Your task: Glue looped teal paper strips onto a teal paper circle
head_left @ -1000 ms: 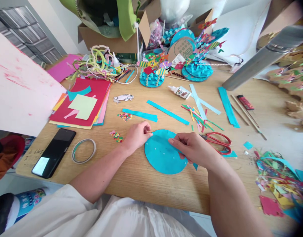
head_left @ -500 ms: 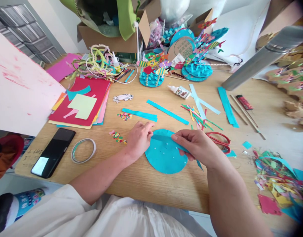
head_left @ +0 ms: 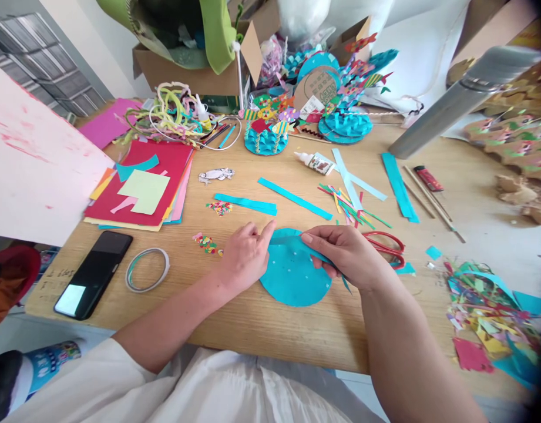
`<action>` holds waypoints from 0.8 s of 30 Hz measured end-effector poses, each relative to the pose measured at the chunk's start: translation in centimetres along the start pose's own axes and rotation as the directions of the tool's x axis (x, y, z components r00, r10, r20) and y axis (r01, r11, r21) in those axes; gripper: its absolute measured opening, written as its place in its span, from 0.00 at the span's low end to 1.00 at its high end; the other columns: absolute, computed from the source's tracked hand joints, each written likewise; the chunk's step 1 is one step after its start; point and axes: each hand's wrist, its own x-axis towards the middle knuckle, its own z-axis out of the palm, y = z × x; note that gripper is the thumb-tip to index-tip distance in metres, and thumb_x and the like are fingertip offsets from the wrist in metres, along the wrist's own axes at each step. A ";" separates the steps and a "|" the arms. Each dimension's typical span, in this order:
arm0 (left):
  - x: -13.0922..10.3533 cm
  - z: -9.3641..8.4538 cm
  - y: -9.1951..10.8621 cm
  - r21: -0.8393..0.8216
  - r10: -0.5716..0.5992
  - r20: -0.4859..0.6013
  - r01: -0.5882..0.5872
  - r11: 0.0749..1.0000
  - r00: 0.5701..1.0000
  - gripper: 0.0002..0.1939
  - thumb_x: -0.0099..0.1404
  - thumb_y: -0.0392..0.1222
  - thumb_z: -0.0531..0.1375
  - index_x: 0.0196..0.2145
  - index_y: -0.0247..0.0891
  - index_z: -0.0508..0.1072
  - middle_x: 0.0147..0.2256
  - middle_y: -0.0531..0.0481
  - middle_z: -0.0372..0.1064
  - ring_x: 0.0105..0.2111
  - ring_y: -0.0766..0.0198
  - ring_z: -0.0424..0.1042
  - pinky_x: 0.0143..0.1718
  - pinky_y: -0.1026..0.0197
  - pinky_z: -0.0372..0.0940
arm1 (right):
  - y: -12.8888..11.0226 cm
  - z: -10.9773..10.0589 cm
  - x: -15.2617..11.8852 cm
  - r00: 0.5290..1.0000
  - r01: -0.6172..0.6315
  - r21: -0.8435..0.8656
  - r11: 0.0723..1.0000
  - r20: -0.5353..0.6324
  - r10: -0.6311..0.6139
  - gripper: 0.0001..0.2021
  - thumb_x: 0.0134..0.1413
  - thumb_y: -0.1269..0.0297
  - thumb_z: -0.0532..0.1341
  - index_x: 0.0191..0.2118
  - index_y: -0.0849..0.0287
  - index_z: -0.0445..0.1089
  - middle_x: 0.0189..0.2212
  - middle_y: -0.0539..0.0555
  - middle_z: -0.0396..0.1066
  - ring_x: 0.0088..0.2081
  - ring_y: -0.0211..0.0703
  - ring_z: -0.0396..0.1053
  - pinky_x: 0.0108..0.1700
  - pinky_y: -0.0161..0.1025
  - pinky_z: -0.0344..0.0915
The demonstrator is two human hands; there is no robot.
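A blue paper strip (head_left: 286,240) stretches between my two hands, above a round blue paper disc (head_left: 294,288) dotted with small pale spots. My left hand (head_left: 247,258) pinches the strip's left end, its index finger raised; the fingertips on the strip are partly hidden. Thumb and fingers of my right hand (head_left: 347,255) close on the strip's other part, and a narrow tail hangs below that hand. Red-handled scissors (head_left: 387,247) lie just beyond my right wrist. More cut blue strips (head_left: 294,198) rest on the table past the disc.
A phone (head_left: 94,273) and a tape roll (head_left: 147,270) lie at left, below stacked coloured paper (head_left: 135,194). A glue bottle (head_left: 316,163) and finished paper models (head_left: 265,135) are farther back. At right stand a grey metal cylinder (head_left: 446,108) and a heap of paper scraps (head_left: 486,317).
My left index finger has lifted and straightened. My right hand has shifted slightly left with the strip, partly from the whole view moving. Both hands still hold the strip.
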 end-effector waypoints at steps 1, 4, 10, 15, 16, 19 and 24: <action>-0.1 -0.1 0.2 0.017 -0.004 0.021 0.003 1.000 1.000 0.30 0.62 0.27 0.55 0.63 0.29 0.60 0.35 0.42 0.77 0.42 0.53 0.71 0.43 0.53 0.68 | 0.0 0.0 0.0 1.000 -0.001 0.011 1.000 0.002 0.001 0.23 0.52 0.42 0.63 0.29 0.61 0.70 0.16 0.46 0.66 0.13 0.28 0.57 0.14 0.28 0.50; -0.1 -0.6 0.6 0.052 -0.013 0.085 0.009 0.999 0.996 0.34 0.60 0.27 0.55 0.64 0.27 0.56 0.38 0.39 0.75 0.42 0.51 0.71 0.44 0.52 0.67 | 0.0 0.1 0.1 1.000 -0.003 0.040 0.999 0.016 0.002 0.23 0.51 0.41 0.63 0.27 0.60 0.69 0.16 0.46 0.66 0.13 0.27 0.56 0.14 0.29 0.49; 0.0 -1.4 1.4 0.079 0.001 0.160 -0.014 0.997 0.987 0.33 0.60 0.30 0.55 0.63 0.22 0.57 0.37 0.36 0.75 0.46 0.48 0.70 0.46 0.51 0.66 | 0.1 0.2 0.2 0.999 -0.015 0.082 0.997 0.040 0.012 0.23 0.49 0.41 0.64 0.28 0.61 0.69 0.17 0.47 0.66 0.13 0.28 0.56 0.13 0.30 0.48; 0.1 -1.7 0.8 -0.041 -0.036 0.127 0.041 0.998 0.991 0.30 0.60 0.31 0.57 0.60 0.27 0.60 0.38 0.39 0.76 0.49 0.49 0.69 0.49 0.50 0.66 | 0.0 0.2 0.1 0.999 -0.003 0.108 0.994 0.045 -0.002 0.22 0.49 0.43 0.65 0.29 0.61 0.70 0.17 0.47 0.67 0.13 0.28 0.56 0.14 0.29 0.47; 0.2 -1.8 0.6 -0.060 -0.040 0.121 0.047 0.997 0.992 0.31 0.59 0.31 0.57 0.61 0.28 0.60 0.37 0.40 0.76 0.49 0.49 0.69 0.49 0.50 0.66 | 0.0 0.2 0.1 0.999 -0.002 0.110 0.994 0.043 -0.003 0.22 0.49 0.43 0.65 0.29 0.62 0.71 0.17 0.47 0.67 0.13 0.28 0.56 0.14 0.29 0.47; 0.3 -2.0 0.0 -0.095 -0.014 0.129 0.026 0.995 0.992 0.33 0.59 0.29 0.56 0.63 0.29 0.58 0.38 0.42 0.77 0.51 0.50 0.68 0.51 0.51 0.66 | -0.1 0.2 0.2 0.999 0.006 0.101 0.995 0.034 -0.009 0.21 0.50 0.44 0.64 0.31 0.62 0.72 0.17 0.46 0.67 0.13 0.28 0.55 0.14 0.29 0.46; -0.2 -2.4 -0.4 -0.066 0.075 0.202 -0.063 0.996 0.976 0.37 0.61 0.27 0.53 0.66 0.26 0.49 0.43 0.38 0.75 0.56 0.52 0.65 0.55 0.51 0.63 | -0.2 0.2 0.3 0.999 0.020 0.085 0.996 0.030 -0.023 0.22 0.49 0.44 0.64 0.30 0.62 0.71 0.17 0.47 0.67 0.12 0.27 0.55 0.14 0.30 0.46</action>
